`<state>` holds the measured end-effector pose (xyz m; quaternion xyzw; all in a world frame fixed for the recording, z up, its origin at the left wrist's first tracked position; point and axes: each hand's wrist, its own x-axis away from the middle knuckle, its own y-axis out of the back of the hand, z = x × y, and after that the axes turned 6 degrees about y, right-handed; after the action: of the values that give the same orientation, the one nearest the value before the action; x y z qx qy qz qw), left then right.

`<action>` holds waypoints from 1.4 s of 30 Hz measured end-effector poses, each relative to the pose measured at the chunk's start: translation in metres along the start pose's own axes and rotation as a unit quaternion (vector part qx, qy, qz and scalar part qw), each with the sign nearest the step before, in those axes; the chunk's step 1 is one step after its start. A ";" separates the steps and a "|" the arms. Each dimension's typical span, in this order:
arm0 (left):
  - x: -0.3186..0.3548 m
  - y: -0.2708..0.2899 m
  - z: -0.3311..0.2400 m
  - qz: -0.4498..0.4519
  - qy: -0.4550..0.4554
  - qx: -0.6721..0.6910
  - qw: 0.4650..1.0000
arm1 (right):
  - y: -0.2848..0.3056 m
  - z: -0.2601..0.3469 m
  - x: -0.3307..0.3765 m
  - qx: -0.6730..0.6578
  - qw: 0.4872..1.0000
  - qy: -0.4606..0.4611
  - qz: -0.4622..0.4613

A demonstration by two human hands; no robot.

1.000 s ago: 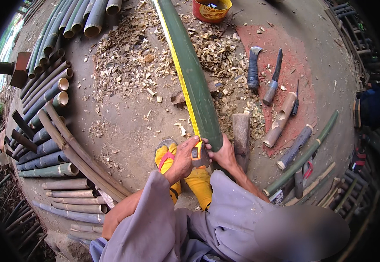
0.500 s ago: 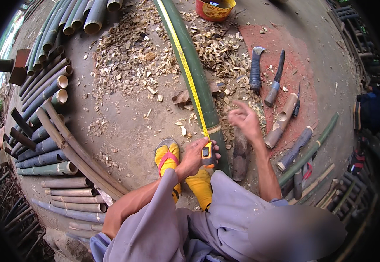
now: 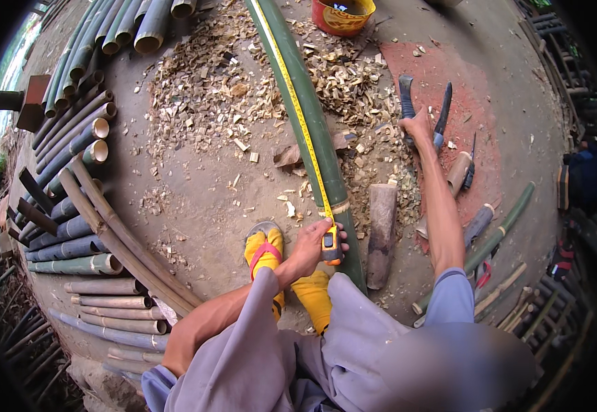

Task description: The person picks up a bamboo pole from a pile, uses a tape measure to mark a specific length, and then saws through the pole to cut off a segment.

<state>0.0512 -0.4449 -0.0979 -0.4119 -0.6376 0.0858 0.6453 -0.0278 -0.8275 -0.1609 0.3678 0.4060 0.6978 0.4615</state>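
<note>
L hand (image 3: 306, 248) low in front of body, forearm slanting in from lower L, wrist nr knee. R arm reaches fwd, elbow nearly straight, R hand (image 3: 418, 128) out over the red patch (image 3: 480, 130).

Green bamboo pole (image 3: 320, 144) runs top to bottom btwn the arms, yellow tape blade (image 3: 303, 130) laid along its length. Wood chips (image 3: 202, 93) both sides of pole; red-yellow bucket (image 3: 343, 19) up top. Short wood block (image 3: 382, 233) just R of pole. R forearm crosses over a notched bamboo piece (image 3: 457, 173), partly hiding it. Curved knife (image 3: 444, 106) just beside R hand. Cut bamboo stacked (image 3: 72, 250) far L.

L fingers wrapped round tape measure (image 3: 330, 246), over the pole's near end. R fingers at the dark-wrapped handle of a hand tool (image 3: 406, 96); mostly hidden, can't tell if gripping.
</note>
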 end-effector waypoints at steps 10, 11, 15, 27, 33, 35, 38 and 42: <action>0.002 0.002 -0.003 -0.025 -0.007 0.000 1.000 | 0.084 0.068 0.124 -0.653 0.749 -0.011 0.108; 0.001 0.002 -0.001 -0.021 -0.006 -0.007 1.000 | 0.091 0.069 0.139 -0.633 0.764 0.011 0.122; 0.003 -0.004 -0.002 -0.028 -0.018 0.003 0.999 | 0.062 0.104 0.200 -0.517 0.835 0.008 0.188; 0.000 -0.005 0.000 -0.039 -0.050 -0.027 0.998 | 0.031 0.124 0.235 -0.323 0.908 0.162 0.212; -0.002 -0.001 0.001 -0.026 -0.047 -0.028 0.998 | 0.031 0.126 0.235 -0.312 0.911 0.153 0.221; -0.002 -0.002 0.001 -0.031 -0.046 -0.028 0.998 | 0.031 0.127 0.235 -0.311 0.912 0.154 0.219; 0.000 -0.005 -0.001 -0.034 -0.039 -0.024 0.998 | 0.029 0.126 0.235 -0.309 0.913 0.155 0.216; 0.001 -0.005 -0.003 -0.029 -0.032 -0.030 0.999 | 0.021 0.117 0.231 -0.303 0.915 0.159 0.214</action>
<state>0.0517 -0.4488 -0.0931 -0.4094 -0.6720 0.0616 0.6140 -0.0010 -0.5884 -0.0633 0.1725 0.1544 0.9189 0.3194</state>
